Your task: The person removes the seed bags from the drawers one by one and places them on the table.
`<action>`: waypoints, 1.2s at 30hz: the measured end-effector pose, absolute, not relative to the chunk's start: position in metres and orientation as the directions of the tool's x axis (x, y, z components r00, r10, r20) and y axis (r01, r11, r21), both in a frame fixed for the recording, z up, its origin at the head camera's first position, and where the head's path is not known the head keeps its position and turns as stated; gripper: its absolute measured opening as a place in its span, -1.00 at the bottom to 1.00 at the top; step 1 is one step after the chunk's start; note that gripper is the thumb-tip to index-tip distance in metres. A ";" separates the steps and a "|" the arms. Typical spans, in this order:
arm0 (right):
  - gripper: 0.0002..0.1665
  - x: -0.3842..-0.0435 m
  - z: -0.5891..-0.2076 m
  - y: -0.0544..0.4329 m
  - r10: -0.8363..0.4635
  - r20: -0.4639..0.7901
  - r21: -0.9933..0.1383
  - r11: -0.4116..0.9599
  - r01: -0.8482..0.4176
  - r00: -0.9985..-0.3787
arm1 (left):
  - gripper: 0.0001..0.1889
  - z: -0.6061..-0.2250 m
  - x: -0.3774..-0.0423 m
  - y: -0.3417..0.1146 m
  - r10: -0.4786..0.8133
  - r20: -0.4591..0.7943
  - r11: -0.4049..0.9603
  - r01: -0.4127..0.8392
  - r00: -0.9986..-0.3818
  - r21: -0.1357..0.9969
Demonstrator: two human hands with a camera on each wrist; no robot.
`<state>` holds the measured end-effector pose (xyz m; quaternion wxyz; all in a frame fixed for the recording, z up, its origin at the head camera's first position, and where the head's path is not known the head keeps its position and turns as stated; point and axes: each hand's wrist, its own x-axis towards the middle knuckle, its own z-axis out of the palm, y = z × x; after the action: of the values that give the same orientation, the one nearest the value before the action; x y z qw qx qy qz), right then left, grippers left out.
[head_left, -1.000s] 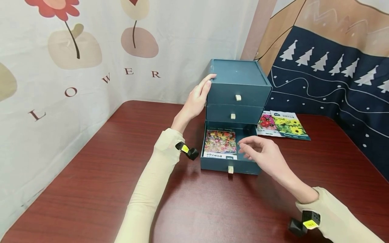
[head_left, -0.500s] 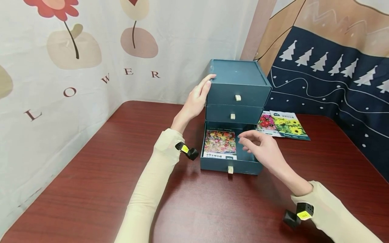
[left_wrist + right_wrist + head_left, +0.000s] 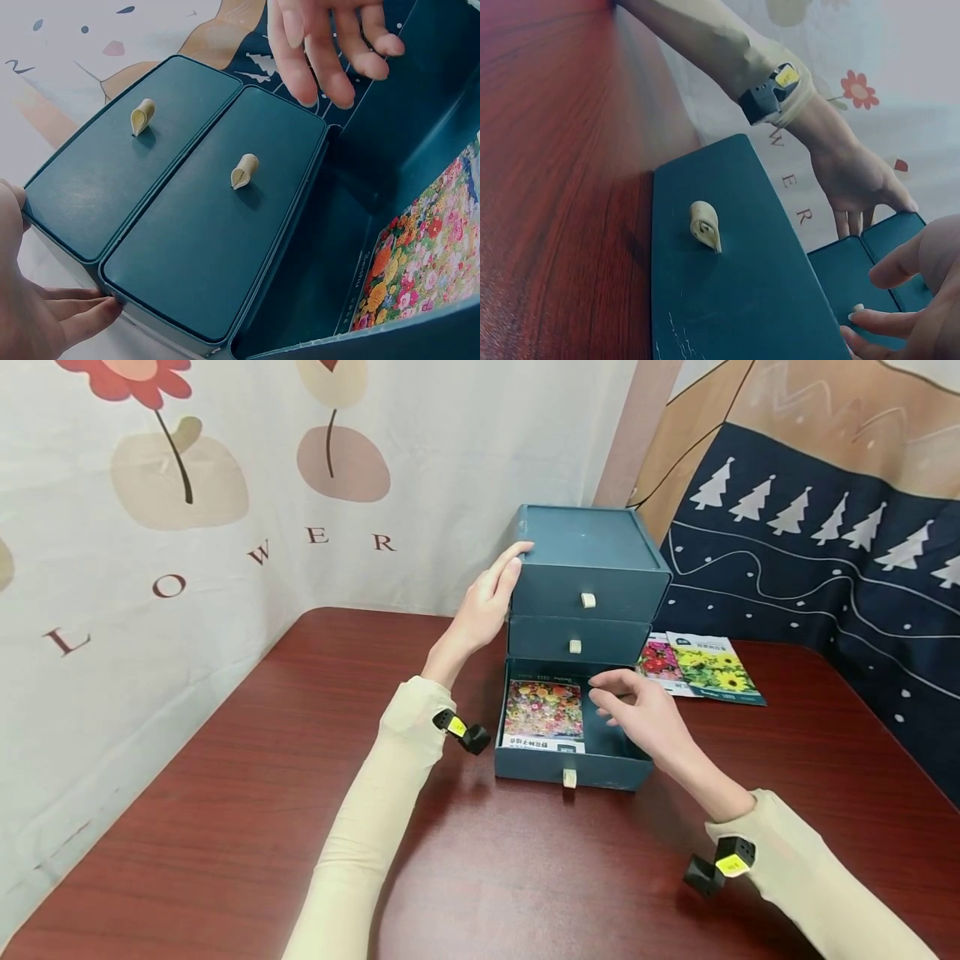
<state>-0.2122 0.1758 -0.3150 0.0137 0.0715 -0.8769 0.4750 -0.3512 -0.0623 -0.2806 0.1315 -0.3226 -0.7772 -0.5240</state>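
A dark teal drawer box (image 3: 592, 537) with three drawers stands on the table, its bottom drawer (image 3: 611, 770) pulled out. Inside that drawer, on the left, lies a seed packet (image 3: 543, 714) printed with colourful flowers. My left hand (image 3: 480, 602) rests against the left side of the box near its top edge, fingers extended. Over the right part of the pulled-out drawer hovers my right hand (image 3: 648, 714), its fingers loosely bent and holding nothing. The left wrist view shows those right fingers (image 3: 322, 67) apart from the packet (image 3: 427, 255).
Two more seed packets, one with red and pink flowers (image 3: 662, 667) and one with yellow flowers (image 3: 716, 668), lie on the table to the right of the box. A white curtain (image 3: 450, 460) and a navy tree-patterned cloth (image 3: 810, 560) hang behind the reddish-brown table (image 3: 300, 760).
My right hand has moved slightly up and away over the drawer, with its forearm shifting left. My left hand, the drawer box and the packets stay where they were.
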 end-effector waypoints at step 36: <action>-0.26 -0.251 -0.327 0.162 -0.144 -0.275 -0.847 0.504 0.168 -0.951 | -0.50 -0.279 -0.350 -0.062 0.364 0.545 0.239 0.641 -0.756 0.730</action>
<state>-0.2513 0.1623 -0.3271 -0.1568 -0.0071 -0.8529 0.4979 -0.3501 -0.0620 -0.2792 0.1319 -0.3237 -0.7759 -0.5252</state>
